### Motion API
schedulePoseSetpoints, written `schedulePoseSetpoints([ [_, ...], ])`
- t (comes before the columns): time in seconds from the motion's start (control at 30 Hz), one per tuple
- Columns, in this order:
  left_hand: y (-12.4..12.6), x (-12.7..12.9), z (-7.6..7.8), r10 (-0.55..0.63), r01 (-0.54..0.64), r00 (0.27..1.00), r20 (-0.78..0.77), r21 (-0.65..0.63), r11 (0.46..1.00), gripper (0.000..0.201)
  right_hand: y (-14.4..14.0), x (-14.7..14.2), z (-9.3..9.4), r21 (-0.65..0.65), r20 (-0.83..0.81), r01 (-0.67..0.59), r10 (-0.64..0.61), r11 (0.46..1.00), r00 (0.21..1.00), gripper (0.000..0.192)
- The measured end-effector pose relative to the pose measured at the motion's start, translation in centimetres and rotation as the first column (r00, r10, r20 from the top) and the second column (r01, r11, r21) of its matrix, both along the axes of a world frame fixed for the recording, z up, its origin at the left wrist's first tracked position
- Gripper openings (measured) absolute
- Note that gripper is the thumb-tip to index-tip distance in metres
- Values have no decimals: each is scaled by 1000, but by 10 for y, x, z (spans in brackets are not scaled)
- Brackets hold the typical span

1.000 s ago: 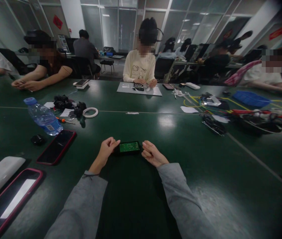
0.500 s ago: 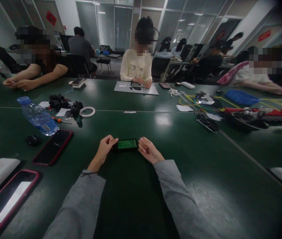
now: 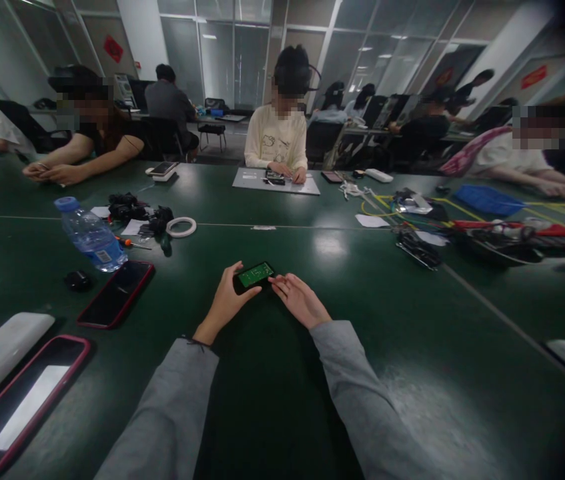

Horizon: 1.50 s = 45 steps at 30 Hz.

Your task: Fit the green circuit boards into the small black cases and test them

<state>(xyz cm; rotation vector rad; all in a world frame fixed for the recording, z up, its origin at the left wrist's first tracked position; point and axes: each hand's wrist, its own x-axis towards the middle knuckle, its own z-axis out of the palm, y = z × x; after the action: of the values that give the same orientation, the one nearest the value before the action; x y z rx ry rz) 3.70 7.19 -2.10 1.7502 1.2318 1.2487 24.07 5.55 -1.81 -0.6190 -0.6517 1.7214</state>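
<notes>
A small black rectangular device (image 3: 256, 275) with a green face and pale marks is tilted above the dark green table (image 3: 262, 400), its right end higher. My left hand (image 3: 228, 297) is closed around its left end, the thumb along the near edge and a finger at the far side. The fingers of my right hand (image 3: 300, 300) are stretched towards the device, their tips touching or very close to its lower right corner. I see nothing held in that hand.
Left of me are a water bottle (image 3: 93, 237), a red-edged phone (image 3: 116, 293), another phone (image 3: 27, 407) and a white power bank (image 3: 5, 353). Beyond lie a tape roll (image 3: 181, 227), an orange-handled screwdriver (image 3: 132, 244) and cables. A person (image 3: 276, 137) works opposite.
The device has turned, its right end now farther from me. My left hand has shifted from a pinch at its left end to a wider hold. My right fingers have straightened.
</notes>
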Motion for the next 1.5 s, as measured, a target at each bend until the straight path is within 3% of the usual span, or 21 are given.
schedulePoseSetpoints([
  [0.1,-5,1,6,-15,16,995,-98,3,1000,58,0,-1,0,13,22,-3,3,1000,1000,15],
  [0.23,-8,-1,10,26,-28,999,-48,-42,999,46,2,-5,-1,-15,64,48,-47,999,997,23],
  [0.37,-3,7,6,120,-95,973,196,-132,987,46,4,-24,-3,-41,129,273,-266,961,955,36],
  [0.43,0,16,2,131,-48,911,391,-214,976,45,5,-38,-4,1,177,371,-365,929,914,46],
  [0.5,1,28,0,116,34,853,509,-275,961,45,6,-52,-4,49,220,386,-387,921,895,56],
  [0.57,-1,38,0,97,29,869,485,-246,969,45,6,-62,-4,68,255,353,-358,933,898,60],
  [0.67,-9,47,2,142,-94,933,330,-159,983,42,6,-69,-4,76,342,333,-338,940,877,57],
  [0.73,-13,47,4,177,-161,951,253,-81,984,38,5,-71,-5,123,431,349,-366,929,825,54],
  [0.83,-14,43,4,170,-166,952,254,-37,985,35,1,-75,-5,247,578,375,-447,893,683,54],
  [0.93,-9,38,0,159,-120,924,349,-131,984,41,-2,-79,-4,381,674,316,-495,869,549,59],
  [1.07,-2,34,-4,187,-104,895,405,-217,970,45,-3,-83,-6,493,712,149,-496,857,496,63],
  [1.23,2,28,-4,242,-100,849,470,-306,947,44,-5,-86,-6,574,736,67,-550,816,395,66],
  [1.33,3,22,-2,268,-39,775,572,-381,924,44,-11,-89,-1,585,769,-11,-551,811,324,70],
  [1.5,3,11,5,308,162,632,711,-510,845,46,-20,-95,6,568,813,-110,-534,816,233,75],
])
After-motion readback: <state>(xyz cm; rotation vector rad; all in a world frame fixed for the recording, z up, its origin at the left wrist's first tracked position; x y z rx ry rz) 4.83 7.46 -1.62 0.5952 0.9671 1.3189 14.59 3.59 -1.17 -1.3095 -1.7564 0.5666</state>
